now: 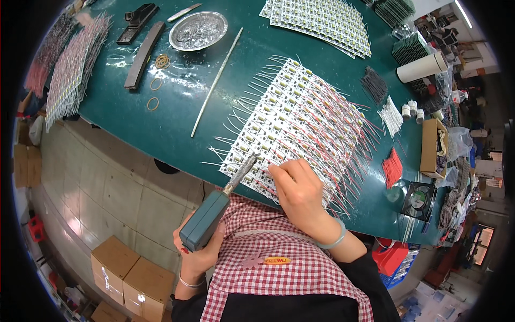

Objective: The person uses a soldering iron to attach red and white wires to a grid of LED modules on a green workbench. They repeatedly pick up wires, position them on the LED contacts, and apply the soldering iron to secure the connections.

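Observation:
My left hand is wrapped round the green body of a soldering gun. Its long metal tip reaches up and to the right, over the near left part of a white circuit board panel. Rows of small components cover the panel. White wires stick out along its left side, and many red and white wires lie across its right half. Just right of the soldering tip, my right hand is closed in a pinch low over the panel. Whatever is between those fingertips is too small to make out.
A metal dish of scraps, a thin rod and rubber bands lie on the green table. Stacked panels are at the back. Bundles of black wires, white wires and red wires lie right, near a fan.

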`<state>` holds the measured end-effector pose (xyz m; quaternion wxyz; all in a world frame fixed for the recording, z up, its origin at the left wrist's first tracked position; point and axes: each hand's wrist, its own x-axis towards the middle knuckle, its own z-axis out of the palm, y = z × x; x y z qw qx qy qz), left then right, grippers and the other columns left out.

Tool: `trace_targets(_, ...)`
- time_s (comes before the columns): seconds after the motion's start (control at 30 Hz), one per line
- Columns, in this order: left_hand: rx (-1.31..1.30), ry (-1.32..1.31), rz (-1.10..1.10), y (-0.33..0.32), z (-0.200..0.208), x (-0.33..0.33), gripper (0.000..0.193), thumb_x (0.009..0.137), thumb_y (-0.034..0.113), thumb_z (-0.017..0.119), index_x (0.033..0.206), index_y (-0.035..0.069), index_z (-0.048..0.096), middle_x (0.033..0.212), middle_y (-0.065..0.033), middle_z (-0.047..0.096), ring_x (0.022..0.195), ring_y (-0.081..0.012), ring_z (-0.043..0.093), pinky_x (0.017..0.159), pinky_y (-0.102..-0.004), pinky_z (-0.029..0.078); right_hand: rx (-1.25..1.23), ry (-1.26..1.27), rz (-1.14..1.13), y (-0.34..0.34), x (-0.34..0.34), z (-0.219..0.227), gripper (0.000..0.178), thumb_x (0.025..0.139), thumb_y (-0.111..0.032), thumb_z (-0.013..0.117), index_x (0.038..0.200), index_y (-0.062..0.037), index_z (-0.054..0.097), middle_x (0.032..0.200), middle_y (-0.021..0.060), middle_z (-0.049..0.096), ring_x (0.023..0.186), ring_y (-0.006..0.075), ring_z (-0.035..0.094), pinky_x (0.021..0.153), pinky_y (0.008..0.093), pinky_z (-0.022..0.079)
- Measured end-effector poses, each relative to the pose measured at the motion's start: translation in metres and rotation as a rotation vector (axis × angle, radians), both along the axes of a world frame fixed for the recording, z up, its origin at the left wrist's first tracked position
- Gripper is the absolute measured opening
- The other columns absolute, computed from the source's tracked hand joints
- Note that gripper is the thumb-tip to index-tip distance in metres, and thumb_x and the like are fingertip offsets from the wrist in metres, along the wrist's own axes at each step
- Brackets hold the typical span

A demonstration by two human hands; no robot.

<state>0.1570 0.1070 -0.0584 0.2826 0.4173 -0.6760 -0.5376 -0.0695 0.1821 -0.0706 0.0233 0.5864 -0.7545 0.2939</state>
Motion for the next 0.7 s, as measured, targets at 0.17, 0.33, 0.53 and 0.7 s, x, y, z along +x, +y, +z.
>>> trace_targets(0.17, 0.065, -0.036, -0.02, 0.0011, -0.0028, 0.0033, 0.022, 0.075, -0.002, 0.076, 0.095, -0.008, 0.069, 0.088, -0.0135, 0.069, 0.074, -0.0181, 0.068, 0.066, -0.0274, 0.052, 0.006, 0.004, -0.011, 0.0004, 0.0003, -0.0097, 0.024, 0.073, 0.003, 0.07, 0.096, -0.0039, 0.068, 0.081, 0.0057, 0.058, 0.073, 0.0227, 0.057, 0.06, 0.0339, 0.047)
trace_targets(0.33, -0.005, -0.049, -0.056, -0.0003, -0.0038, 0.0016, 0.02, 0.076, -0.002, 0.076, 0.094, -0.007, 0.068, 0.088, -0.0133, 0.069, 0.073, -0.0181, 0.067, 0.065, -0.0275, 0.052, -0.007, 0.021, -0.023, -0.0016, 0.0014, -0.0096, 0.022, 0.075, 0.003, 0.075, 0.095, -0.0032, 0.069, 0.078, 0.006, 0.058, 0.069, 0.0222, 0.057, 0.057, 0.0338, 0.046)
trace_targets(0.53, -0.036, -0.079, -0.081, -0.0012, -0.0021, -0.0034, 0.019, 0.076, -0.002, 0.075, 0.093, -0.006, 0.068, 0.087, -0.0119, 0.069, 0.071, -0.0164, 0.066, 0.063, -0.0272, 0.051, 0.006, 0.031, -0.032, -0.0025, 0.0022, -0.0082, 0.023, 0.074, 0.003, 0.075, 0.096, -0.0027, 0.07, 0.078, 0.0062, 0.058, 0.071, 0.0224, 0.057, 0.057, 0.034, 0.047)
trace_targets(0.7, -0.078, -0.097, -0.106, -0.0027, -0.0026, -0.0041, 0.018, 0.076, -0.002, 0.075, 0.093, -0.006, 0.068, 0.086, -0.0109, 0.068, 0.07, -0.0158, 0.065, 0.063, -0.0269, 0.051, 0.006, 0.035, -0.04, -0.0028, 0.0028, -0.0097, 0.023, 0.074, 0.003, 0.075, 0.096, -0.0025, 0.07, 0.078, 0.0064, 0.058, 0.071, 0.0227, 0.057, 0.058, 0.0343, 0.047)
